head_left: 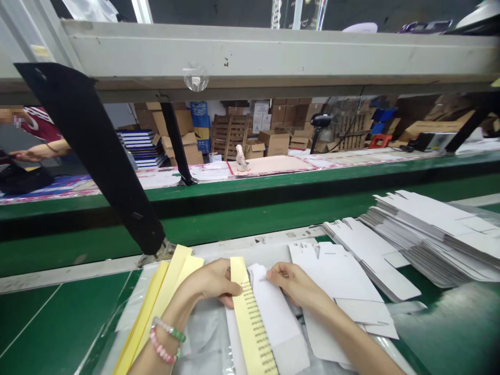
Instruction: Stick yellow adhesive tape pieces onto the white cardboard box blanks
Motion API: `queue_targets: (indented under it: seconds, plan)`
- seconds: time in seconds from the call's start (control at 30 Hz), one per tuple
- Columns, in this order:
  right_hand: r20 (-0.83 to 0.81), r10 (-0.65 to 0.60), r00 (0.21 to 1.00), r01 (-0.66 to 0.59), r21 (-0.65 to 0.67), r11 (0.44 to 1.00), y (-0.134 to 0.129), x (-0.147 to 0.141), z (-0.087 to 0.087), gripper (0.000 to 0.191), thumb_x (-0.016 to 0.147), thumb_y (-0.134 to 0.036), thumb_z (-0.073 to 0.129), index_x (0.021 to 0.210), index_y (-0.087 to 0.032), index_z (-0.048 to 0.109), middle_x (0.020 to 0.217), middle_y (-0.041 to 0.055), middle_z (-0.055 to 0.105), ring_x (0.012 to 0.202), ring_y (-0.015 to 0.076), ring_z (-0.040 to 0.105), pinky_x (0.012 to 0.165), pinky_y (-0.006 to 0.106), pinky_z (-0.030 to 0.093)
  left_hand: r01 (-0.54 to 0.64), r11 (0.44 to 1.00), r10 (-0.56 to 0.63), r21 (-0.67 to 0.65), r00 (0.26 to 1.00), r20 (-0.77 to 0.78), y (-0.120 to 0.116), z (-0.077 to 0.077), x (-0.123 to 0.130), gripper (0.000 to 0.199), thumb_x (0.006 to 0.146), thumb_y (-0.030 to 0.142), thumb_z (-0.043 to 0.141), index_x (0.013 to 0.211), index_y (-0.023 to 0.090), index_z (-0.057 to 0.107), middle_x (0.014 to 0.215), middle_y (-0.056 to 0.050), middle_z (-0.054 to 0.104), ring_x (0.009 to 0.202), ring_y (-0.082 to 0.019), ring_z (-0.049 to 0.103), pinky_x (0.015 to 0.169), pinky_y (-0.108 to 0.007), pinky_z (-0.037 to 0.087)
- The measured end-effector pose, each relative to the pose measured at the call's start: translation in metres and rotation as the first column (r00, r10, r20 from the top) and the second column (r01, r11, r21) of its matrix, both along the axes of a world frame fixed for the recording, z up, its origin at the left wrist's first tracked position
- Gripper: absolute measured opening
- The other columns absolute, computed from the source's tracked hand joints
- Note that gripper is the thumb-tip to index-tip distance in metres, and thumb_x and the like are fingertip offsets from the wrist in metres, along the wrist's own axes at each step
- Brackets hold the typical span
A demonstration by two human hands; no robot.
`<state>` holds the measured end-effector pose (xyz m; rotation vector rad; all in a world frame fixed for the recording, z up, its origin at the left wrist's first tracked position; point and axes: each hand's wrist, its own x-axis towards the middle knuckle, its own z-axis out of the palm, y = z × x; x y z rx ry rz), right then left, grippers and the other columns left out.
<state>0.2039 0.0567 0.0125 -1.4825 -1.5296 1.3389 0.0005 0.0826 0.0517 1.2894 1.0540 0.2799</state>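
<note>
My left hand pinches a narrow yellow sticker strip printed with rows of small dark text. The strip stands over a white folding carton, which my right hand grips by its upper right edge. Fingertips of both hands are partly hidden behind these pieces. More yellow strips lie beneath and beside my left forearm. Just right of the held carton rests a pile of flat white cartons, partly covered by my right forearm.
Further stacks of flat cartons lie at the right on the green work surface. A slanted black post rises at left, and a grey beam crosses above. A person's arm shows at far left.
</note>
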Motion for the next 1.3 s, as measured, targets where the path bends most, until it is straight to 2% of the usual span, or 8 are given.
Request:
queue_targets:
  seconds: [0.33, 0.53, 0.8, 0.9, 1.0, 1.13, 1.2, 1.3]
  plan:
    - [0.043, -0.005, 0.999, 0.003, 0.045, 0.999, -0.0006, -0.0015, -0.0023, 0.029, 0.075, -0.042, 0.049, 0.065, -0.015, 0.047, 0.057, -0.0042, 0.039, 0.050, 0.0065, 0.034, 0.043, 0.018, 0.024, 0.015, 1.000, -0.016, 0.008, 1.000, 0.018, 0.0024, -0.0028, -0.0017, 0.015, 0.056, 0.010, 0.057, 0.070, 0.012, 0.052, 0.060, 0.002, 0.056, 0.053, -0.012, 0.056, 0.055, -0.029, 0.047]
    - [0.092, -0.025, 0.995, 0.019, 0.073, 0.997, -0.0011, -0.0031, -0.0019, 0.025, 0.075, -0.038, 0.048, 0.065, -0.016, 0.047, 0.059, -0.0029, 0.043, 0.052, 0.0077, 0.037, 0.044, 0.018, 0.026, 0.027, 1.000, -0.027, 0.006, 0.999, 0.030, 0.0011, -0.0026, -0.0016, 0.013, 0.057, 0.010, 0.056, 0.068, 0.013, 0.050, 0.058, 0.003, 0.053, 0.051, -0.010, 0.053, 0.051, -0.025, 0.045]
    - [0.202, -0.092, 0.975, 0.063, 0.144, 0.988, -0.0018, -0.0083, -0.0025, 0.018, 0.075, -0.029, 0.047, 0.062, -0.017, 0.049, 0.058, -0.0017, 0.049, 0.054, 0.0100, 0.043, 0.047, 0.019, 0.028, 0.031, 0.999, -0.032, 0.015, 0.999, 0.024, 0.0006, -0.0011, -0.0004, 0.015, 0.057, 0.013, 0.059, 0.071, 0.012, 0.053, 0.056, 0.003, 0.053, 0.049, -0.010, 0.051, 0.051, -0.025, 0.044]
    - [0.228, -0.134, 0.964, 0.093, 0.180, 0.979, -0.0024, -0.0089, -0.0027, 0.009, 0.075, -0.028, 0.047, 0.075, -0.019, 0.048, 0.054, -0.0043, 0.045, 0.052, 0.0110, 0.043, 0.046, 0.020, 0.027, 0.029, 0.999, -0.029, 0.014, 0.999, 0.023, 0.0010, -0.0015, -0.0004, 0.015, 0.057, 0.014, 0.060, 0.070, 0.012, 0.054, 0.056, 0.002, 0.054, 0.050, -0.011, 0.052, 0.051, -0.026, 0.044]
    - [0.237, -0.149, 0.960, 0.104, 0.191, 0.976, -0.0040, -0.0088, -0.0020, 0.021, 0.077, -0.034, 0.045, 0.094, -0.022, 0.042, 0.052, -0.0067, 0.041, 0.050, 0.0125, 0.044, 0.047, 0.021, 0.028, 0.033, 0.999, -0.033, 0.009, 0.999, 0.027, 0.0010, -0.0023, -0.0013, 0.014, 0.057, 0.014, 0.060, 0.069, 0.013, 0.052, 0.056, 0.003, 0.053, 0.049, -0.011, 0.053, 0.052, -0.026, 0.044]
    - [0.347, -0.116, 0.931, 0.041, 0.217, 0.975, -0.0041, -0.0092, -0.0009, 0.027, 0.074, -0.045, 0.051, 0.088, -0.023, 0.045, 0.057, -0.0039, 0.048, 0.057, 0.0149, 0.048, 0.052, 0.022, 0.030, 0.040, 0.999, -0.040, 0.008, 0.998, 0.041, 0.0011, -0.0032, -0.0020, 0.013, 0.059, 0.013, 0.059, 0.070, 0.013, 0.052, 0.055, 0.004, 0.053, 0.048, -0.010, 0.051, 0.050, -0.025, 0.042]
    - [0.369, -0.072, 0.927, -0.013, 0.222, 0.975, -0.0026, -0.0088, 0.0002, 0.021, 0.075, -0.042, 0.050, 0.083, -0.023, 0.046, 0.059, -0.0033, 0.050, 0.059, 0.0145, 0.048, 0.053, 0.022, 0.030, 0.050, 0.999, -0.050, 0.007, 0.997, 0.052, 0.0011, -0.0036, -0.0018, 0.011, 0.061, 0.011, 0.059, 0.068, 0.013, 0.051, 0.054, 0.005, 0.051, 0.045, -0.008, 0.049, 0.047, -0.022, 0.040]
    - [0.351, -0.036, 0.936, -0.045, 0.220, 0.974, -0.0015, -0.0069, 0.0039, 0.015, 0.083, -0.034, 0.037, 0.081, -0.022, 0.047, 0.063, -0.0021, 0.054, 0.061, 0.0137, 0.050, 0.054, 0.022, 0.031, 0.051, 0.999, -0.051, 0.008, 0.997, 0.050, 0.0004, -0.0039, -0.0009, 0.011, 0.062, 0.010, 0.059, 0.068, 0.013, 0.051, 0.053, 0.006, 0.051, 0.045, -0.007, 0.049, 0.046, -0.021, 0.039]
